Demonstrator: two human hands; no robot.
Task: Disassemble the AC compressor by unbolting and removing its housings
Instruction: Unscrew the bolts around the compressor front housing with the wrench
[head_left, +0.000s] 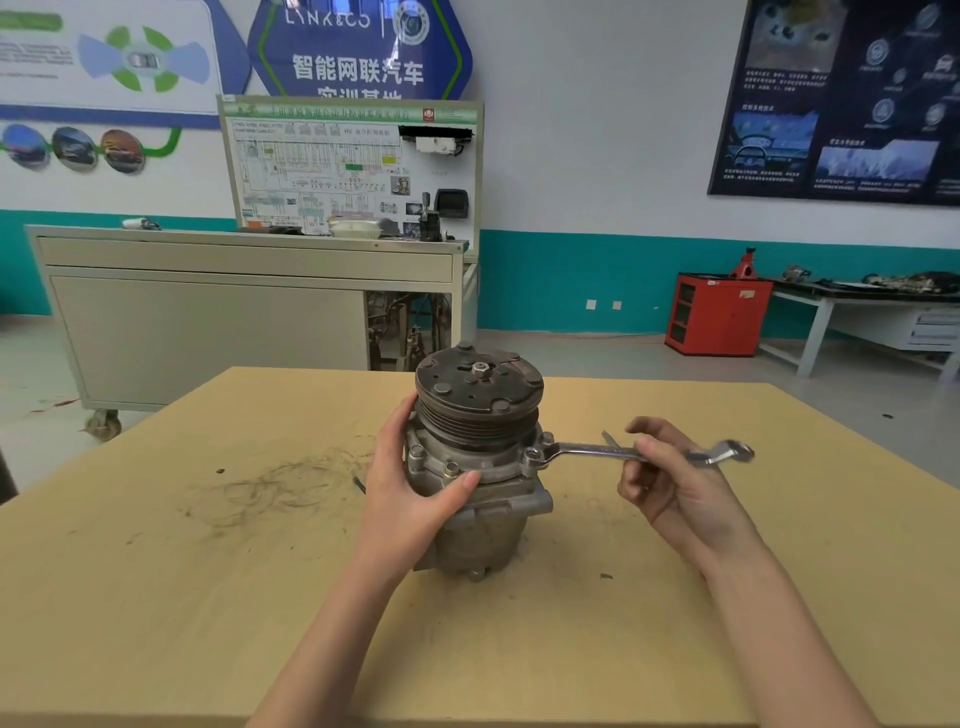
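Observation:
A grey AC compressor (483, 525) stands upright in the middle of the wooden table (208, 597), with its dark grooved pulley and clutch plate (479, 387) on top. My left hand (410, 483) grips the left side of its upper housing, thumb across the front flange near a bolt (451, 467). My right hand (675, 483) holds the shaft of a silver ring spanner (597, 452) that lies roughly level. The spanner's ring end sits on a flange bolt (534, 456) at the right side of the housing.
Dark scuff marks (270, 488) stain the table left of the compressor. Beyond the table stand a grey wheeled training bench (234, 312) with a wiring board, a red cabinet (719, 314) and a white workbench (872, 312) at the right.

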